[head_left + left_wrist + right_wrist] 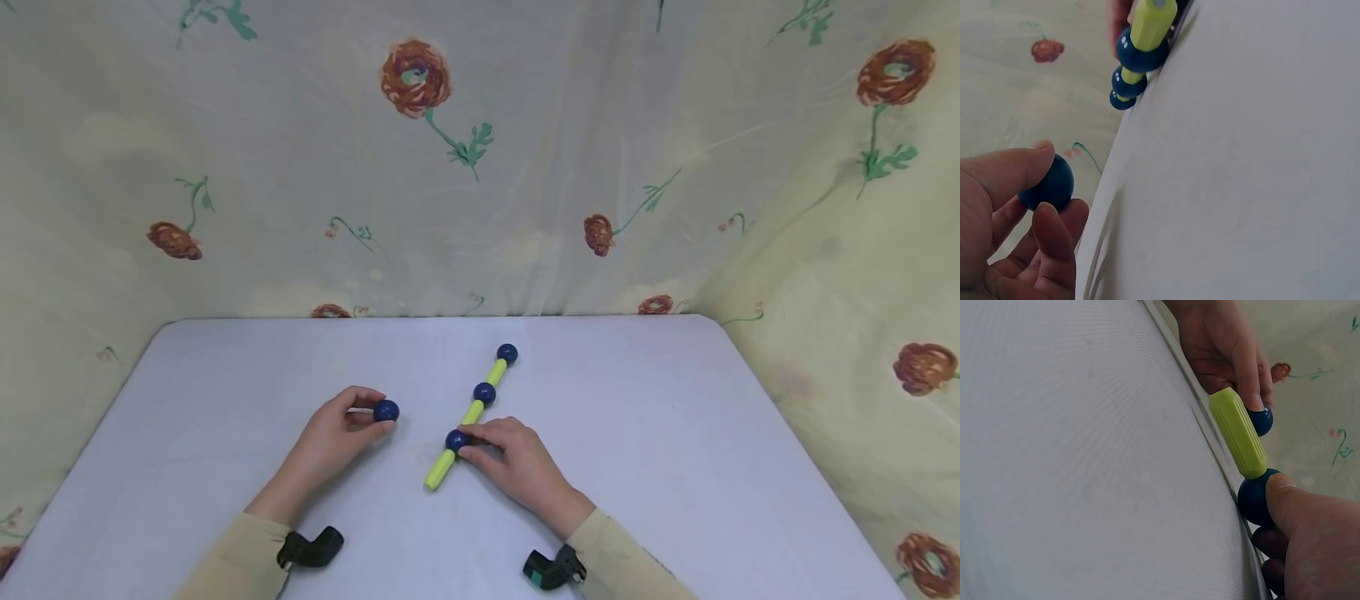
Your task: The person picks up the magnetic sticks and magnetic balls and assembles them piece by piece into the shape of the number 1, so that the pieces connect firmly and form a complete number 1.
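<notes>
A chain of dark blue balls and yellow-green rods lies slantwise at the middle of the table in the head view. Its far ball (507,354) and middle ball (484,393) are joined by a rod (497,372). My right hand (521,467) pinches the near ball (457,441) between thumb and fingers. From that ball a ribbed rod (1238,432) sticks out with a free end. To the left of the chain, apart from it, my left hand (335,437) pinches a loose blue ball (1055,184) between thumb and fingertips.
A white cloth covers the table (660,433). Behind it and at the sides hangs a flower-patterned curtain (540,167). Each sleeve has a black wrist device, one at the left (310,548) and one at the right (553,569).
</notes>
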Available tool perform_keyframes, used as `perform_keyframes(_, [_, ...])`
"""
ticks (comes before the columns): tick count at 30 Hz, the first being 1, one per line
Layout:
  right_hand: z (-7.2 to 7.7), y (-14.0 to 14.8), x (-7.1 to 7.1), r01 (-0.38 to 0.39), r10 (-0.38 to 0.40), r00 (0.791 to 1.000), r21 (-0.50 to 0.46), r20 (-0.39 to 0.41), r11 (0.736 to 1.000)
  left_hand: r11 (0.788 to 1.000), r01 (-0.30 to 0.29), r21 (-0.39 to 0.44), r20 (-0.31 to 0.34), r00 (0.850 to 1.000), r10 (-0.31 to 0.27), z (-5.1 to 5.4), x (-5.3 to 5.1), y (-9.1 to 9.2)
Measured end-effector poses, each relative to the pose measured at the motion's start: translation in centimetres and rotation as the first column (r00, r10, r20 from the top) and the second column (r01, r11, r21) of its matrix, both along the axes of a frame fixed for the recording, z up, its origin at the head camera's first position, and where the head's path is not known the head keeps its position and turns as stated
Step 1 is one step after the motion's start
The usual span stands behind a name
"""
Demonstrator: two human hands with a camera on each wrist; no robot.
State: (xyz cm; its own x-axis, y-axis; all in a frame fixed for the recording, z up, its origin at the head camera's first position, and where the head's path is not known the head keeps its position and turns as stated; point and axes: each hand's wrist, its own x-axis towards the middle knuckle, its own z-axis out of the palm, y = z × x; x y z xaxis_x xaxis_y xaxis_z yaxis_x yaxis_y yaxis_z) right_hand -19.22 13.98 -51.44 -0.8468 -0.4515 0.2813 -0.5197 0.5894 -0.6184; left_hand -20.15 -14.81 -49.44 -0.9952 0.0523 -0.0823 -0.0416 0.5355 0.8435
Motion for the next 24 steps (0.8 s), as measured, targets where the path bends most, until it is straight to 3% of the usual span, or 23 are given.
perform_keyframes(5, [0.0, 0.1, 0.0, 0.002, -0.002, 1.000, 0.001, 0.005, 1.000, 0.998, -0.017, 0.060, 0.026, 1.000, 0.015, -0.5, 1.4, -0.1])
perform_keyframes(13, [0.0, 0.0, 0.0, -0.004, 0.004, 1.000, -0.005, 0.000, 1.000, 0.994, -0.048, 0.103, 0.048, 0.998, 0.043, -0.4, 3.1, -0.1])
perform_keyframes(24, [-0.1, 0.0, -0.1, -0.002, 0.002, 1.000, 0.015, -0.021, 1.000, 0.997, 0.027, 0.077, -0.017, 1.000, -0.026, -0.8, 3.7, 0.0])
